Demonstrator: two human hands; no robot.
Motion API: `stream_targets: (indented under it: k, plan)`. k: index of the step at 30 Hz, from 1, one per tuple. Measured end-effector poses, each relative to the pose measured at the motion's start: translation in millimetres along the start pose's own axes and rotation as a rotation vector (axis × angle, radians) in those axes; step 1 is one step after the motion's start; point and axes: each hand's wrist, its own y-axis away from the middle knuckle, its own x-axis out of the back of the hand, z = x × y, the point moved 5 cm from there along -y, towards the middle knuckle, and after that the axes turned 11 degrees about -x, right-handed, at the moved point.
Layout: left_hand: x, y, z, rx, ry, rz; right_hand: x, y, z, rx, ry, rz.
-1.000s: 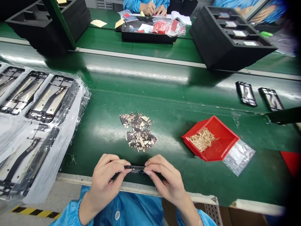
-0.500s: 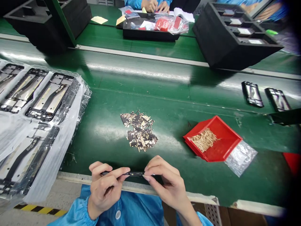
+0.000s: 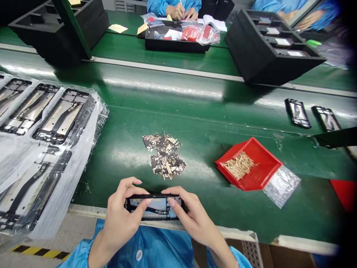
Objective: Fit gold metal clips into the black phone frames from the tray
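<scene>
A black phone frame is held sideways at the near edge of the bench, its inner side with a dark flex cable facing me. My left hand grips its left part, thumb over the inside and fingers along the upper edge. On the right part, my right hand has its thumb over the inside and index finger on the upper edge. Just beyond my hands lies a pile of small black and gold-coloured parts. To the right, a red bin holds thin tan strips.
Plastic trays of phone frames fill the left side. Two more phone frames lie at the far right. Black boxes stand along the back. Across the bench, another person's hands work behind a black tray.
The phone frame has turned from edge-on to show its inner side. My thumbs now rest over its inside, and my left hand has a changed grip.
</scene>
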Motion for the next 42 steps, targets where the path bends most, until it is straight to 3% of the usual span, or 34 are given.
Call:
stream_targets:
  k: [6, 10, 12, 15, 17, 20, 23, 26, 29, 32, 34, 37, 40, 42]
  plan:
    - [2.2, 2, -6, 0.065, 0.021, -0.022, -2, -3, 3, -0.167, -0.066, -0.019]
    - [9.3, 0, -2, -0.026, -0.059, 0.006, 12, -20, -18, -0.073, 0.026, -0.191]
    - [16.4, -1, 3, -0.096, -0.137, 0.071, 34, -45, -25, -0.021, -0.052, -0.082]
    - [28.2, -1, 9, -0.163, -0.204, 0.17, 78, -103, -19, -0.036, -0.307, 0.282]
    - [34.8, -2, 13, -0.211, -0.176, 0.179, 101, -147, -14, -0.042, -0.394, 0.42]
    - [44.8, -1, 24, -0.288, -0.097, 0.114, 124, -205, -19, -0.025, -0.511, 0.516]
    - [68.1, 7, 35, -0.325, -0.073, 0.151, 136, -235, -32, 0.012, -0.609, 0.578]
    - [117.0, 17, 35, -0.333, -0.249, 0.33, 140, -234, -30, 0.026, -0.649, 0.647]
    - [187.8, 22, 20, -0.147, -0.527, 0.514, 133, -220, -10, 0.014, -0.601, 0.613]
    - [253.0, 21, 14, 0.058, -0.816, 0.644, 122, -202, 11, 0.047, -0.267, 0.587]
    - [276.2, 11, 20, 0.054, -0.932, 0.67, 116, -191, 18, 0.131, -0.108, 0.596]
    - [275.1, -24, 25, -0.046, -0.901, 0.536, 110, -181, 18, 0.236, -0.03, 0.611]
    - [243.9, -77, 7, -0.062, -0.839, 0.221, 106, -174, 8, 0.305, -0.002, 0.62]
    - [222.9, -109, -8, -0.062, -0.857, 0.129, 102, -170, 2, 0.342, 0.017, 0.611]
